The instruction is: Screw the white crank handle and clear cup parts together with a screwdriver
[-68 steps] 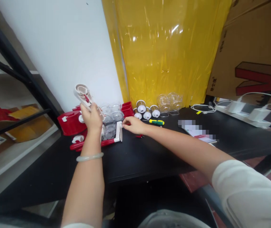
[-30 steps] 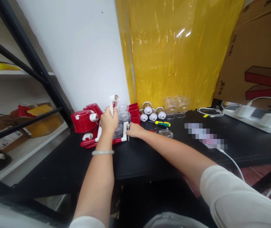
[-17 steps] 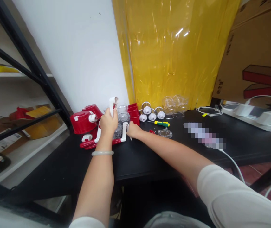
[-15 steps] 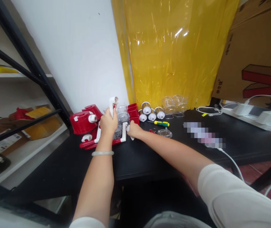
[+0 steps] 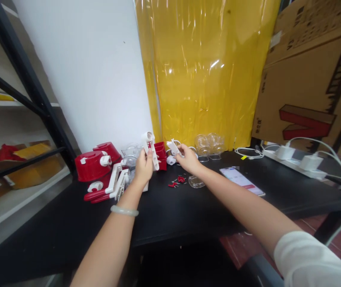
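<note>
My left hand is closed around a white plastic part with a round collar at its top and a small red piece inside it. My right hand pinches a small flat white plastic piece, raised above the table and apart from the left hand's part. Left of my left hand lie white arms with red handles. Below and between my hands are small red plastic pieces with screws. Behind the left hand, red rectangular plastic cups stand partly hidden.
Red round housings sit at the left. Clear plastic parts stand against the yellow sheet. A clear lid, a phone and a power strip lie to the right. A black shelf frame rises at left.
My right hand has lifted the flat white piece away from the handled parts, to the right. My left hand still holds the collared part, now turned. The view has shifted, and the red pieces show.
</note>
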Available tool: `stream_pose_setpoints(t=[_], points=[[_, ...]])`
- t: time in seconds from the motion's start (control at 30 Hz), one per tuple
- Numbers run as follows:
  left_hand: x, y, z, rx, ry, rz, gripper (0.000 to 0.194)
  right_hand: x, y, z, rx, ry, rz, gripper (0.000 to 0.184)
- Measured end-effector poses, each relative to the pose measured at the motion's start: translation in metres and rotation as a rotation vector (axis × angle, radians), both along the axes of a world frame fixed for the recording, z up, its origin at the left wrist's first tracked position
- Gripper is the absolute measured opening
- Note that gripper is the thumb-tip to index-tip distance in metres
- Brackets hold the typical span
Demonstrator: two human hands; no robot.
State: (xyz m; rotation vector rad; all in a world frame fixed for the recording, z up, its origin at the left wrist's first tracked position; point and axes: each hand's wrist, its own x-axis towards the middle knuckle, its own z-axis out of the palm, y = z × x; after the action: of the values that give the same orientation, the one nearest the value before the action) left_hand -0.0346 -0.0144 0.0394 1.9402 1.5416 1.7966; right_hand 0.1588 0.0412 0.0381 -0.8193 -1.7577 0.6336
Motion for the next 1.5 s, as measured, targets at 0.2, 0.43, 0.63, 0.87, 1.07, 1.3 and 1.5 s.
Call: stream_pose_setpoints(t=[0.2, 0.43, 0.63, 0.87, 1.07, 1.3, 1.5], points=[[0.037, 0.006, -0.02, -0.188, -0.394, -0.435, 0.071, 0.005, -0.003, -0.016, -0.063, 0.028, 0.117, 0.028], [0.045, -0.005, -0.022, 0.002, -0.147, -0.37, 0.043, 0.022, -0.032, -0.024, 0.246, -0.162, 0.102, 0.052], [0.051, -0.012, -0.019, 0.043, -0.039, -0.346, 0.037, 0.025, -0.037, -0.02, 0.444, -0.279, 0.01, 0.054], [0.051, -0.005, -0.032, 0.08, 0.076, -0.251, 0.034, 0.023, -0.041, -0.021, 0.556, -0.359, -0.053, 0.05], [0.046, -0.001, -0.035, 0.126, 0.107, -0.267, 0.034, 0.02, -0.04, -0.028, 0.557, -0.305, -0.022, 0.048], [0.045, -0.001, -0.036, 0.119, 0.139, -0.272, 0.035, 0.021, -0.039, -0.029, 0.574, -0.275, -0.008, 0.048], [0.048, -0.005, -0.033, 0.112, 0.116, -0.288, 0.034, 0.021, -0.039, -0.029, 0.561, -0.259, 0.015, 0.045]])
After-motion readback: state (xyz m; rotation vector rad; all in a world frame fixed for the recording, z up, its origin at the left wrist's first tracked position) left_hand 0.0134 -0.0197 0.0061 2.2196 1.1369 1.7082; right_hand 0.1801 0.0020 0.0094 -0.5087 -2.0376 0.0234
